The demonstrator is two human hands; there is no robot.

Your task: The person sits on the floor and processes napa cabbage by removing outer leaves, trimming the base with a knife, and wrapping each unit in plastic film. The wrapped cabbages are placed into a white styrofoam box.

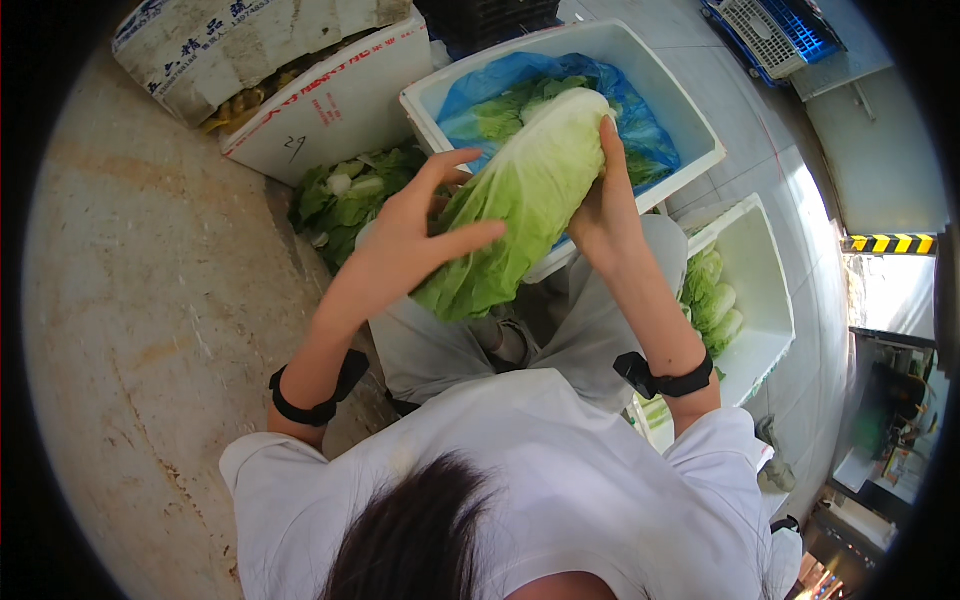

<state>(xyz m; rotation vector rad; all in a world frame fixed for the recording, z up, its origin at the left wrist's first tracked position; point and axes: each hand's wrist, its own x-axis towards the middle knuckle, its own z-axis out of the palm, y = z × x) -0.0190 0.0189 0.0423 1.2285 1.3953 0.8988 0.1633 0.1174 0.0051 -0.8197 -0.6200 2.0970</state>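
A long napa cabbage (540,190), pale at its base and green at the leafy end, is held up over my knees. Its base points away to the right and its leaves toward me. My right hand (608,205) grips the base from the right side, the fingers hidden behind it. At the leafy end, on the left, my left hand (415,228) has its thumb and fingers spread, close against the leaves; whether it bears any weight I cannot tell. Beyond the cabbage stands a white foam box (690,165) lined with a blue plastic bag (610,75), with leafy greens inside.
Loose trimmed leaves (350,195) lie in a heap at the left. Behind them is a printed carton (330,105). Another foam box (770,290) at my right holds several cabbages (712,295). A blue-and-white crate (770,35) stands far right.
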